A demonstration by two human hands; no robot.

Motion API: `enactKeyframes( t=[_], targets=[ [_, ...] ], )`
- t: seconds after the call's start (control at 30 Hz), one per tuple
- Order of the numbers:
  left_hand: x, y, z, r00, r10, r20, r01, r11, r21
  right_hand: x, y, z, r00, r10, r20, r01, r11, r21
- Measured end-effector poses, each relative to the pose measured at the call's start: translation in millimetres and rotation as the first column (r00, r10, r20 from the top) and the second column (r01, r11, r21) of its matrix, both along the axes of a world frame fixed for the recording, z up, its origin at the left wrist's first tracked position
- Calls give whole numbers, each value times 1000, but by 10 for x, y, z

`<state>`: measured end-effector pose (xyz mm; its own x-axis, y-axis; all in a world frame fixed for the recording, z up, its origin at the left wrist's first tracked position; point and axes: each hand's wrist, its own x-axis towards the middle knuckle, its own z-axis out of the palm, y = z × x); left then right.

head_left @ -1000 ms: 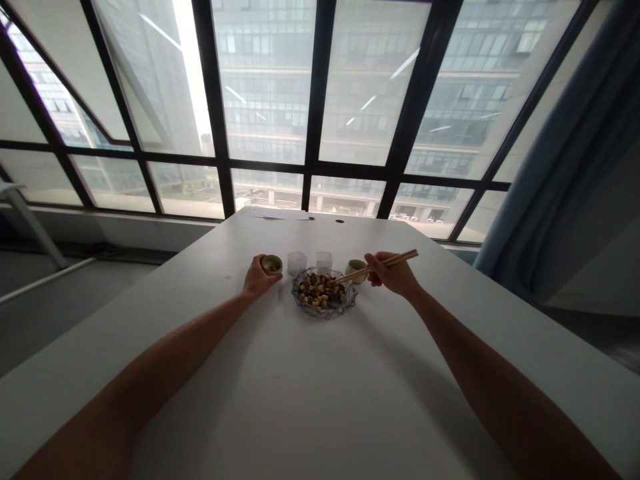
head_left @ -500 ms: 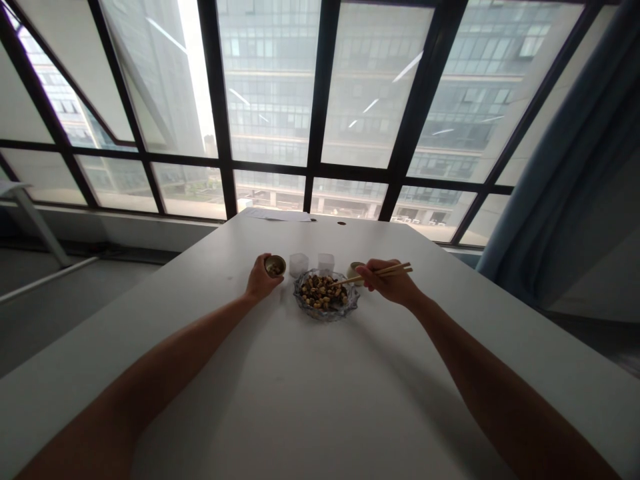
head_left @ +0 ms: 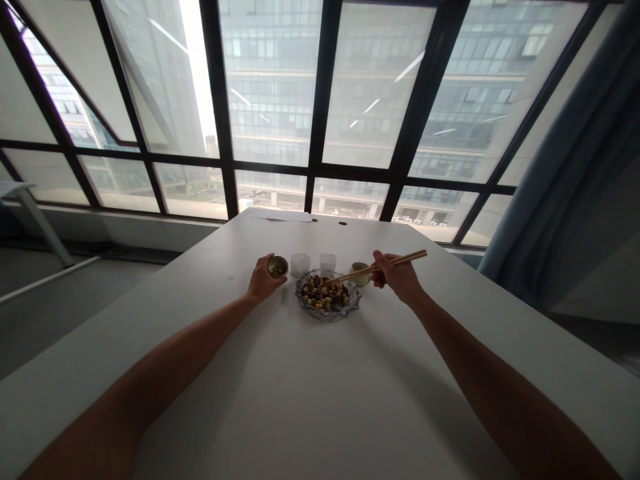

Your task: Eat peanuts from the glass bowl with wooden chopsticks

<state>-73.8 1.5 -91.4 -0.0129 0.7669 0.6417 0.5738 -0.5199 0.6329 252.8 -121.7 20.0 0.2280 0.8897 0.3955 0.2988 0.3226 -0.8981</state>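
Observation:
My left hand (head_left: 263, 278) is wrapped round a small cup (head_left: 279, 267), tipped so that a few nut-like pieces show inside. In my right hand (head_left: 395, 275) is a pair of wooden chopsticks (head_left: 400, 259), their tips down among the mixed nuts (head_left: 323, 293). Whether the tips grip a piece is too small to tell. The nuts fill a clear glass bowl (head_left: 327, 316) with a wavy rim, standing between my hands. Just behind the chopsticks, near my right fingers, a second small cup (head_left: 361, 275) stands upright.
Two translucent white containers (head_left: 300, 265) stand side by side behind the bowl. White papers (head_left: 280, 215) lie at the far end of the white table (head_left: 280, 400), close to two dark holes. Large windows rise beyond it, and a blue curtain (head_left: 545, 187) hangs on the right.
My right hand has shifted slightly right, and the chopsticks' rear ends have swung up and right. More of the right cup shows now. My left hand holds the cup nearly as before.

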Motion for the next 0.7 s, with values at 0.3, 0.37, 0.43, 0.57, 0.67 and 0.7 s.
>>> enactKeyframes(
  t=[0.3,0.37,0.43,0.57,0.67,0.7],
  targets=[
    [10,-18,9,1000,4,4,-4,1000,-26,-85,-180,42,874,128,469,-191,978,88],
    [10,-17,8,1000,4,8,-4,999,-39,-98,-190,47,859,137,492,-205,975,86],
    [8,-11,5,1000,7,12,-6,999,-53,-99,-184,40,863,143,485,-207,975,81],
    [-2,11,-12,1000,23,13,-22,995,-102,-81,-149,-4,878,167,449,-222,973,71],
    [-7,27,-27,998,54,29,-49,986,-157,-64,-110,-41,904,166,395,-205,977,58],
    [-9,32,-32,997,73,36,-66,982,-177,-54,-93,-50,920,149,362,-183,981,61]
  ],
)
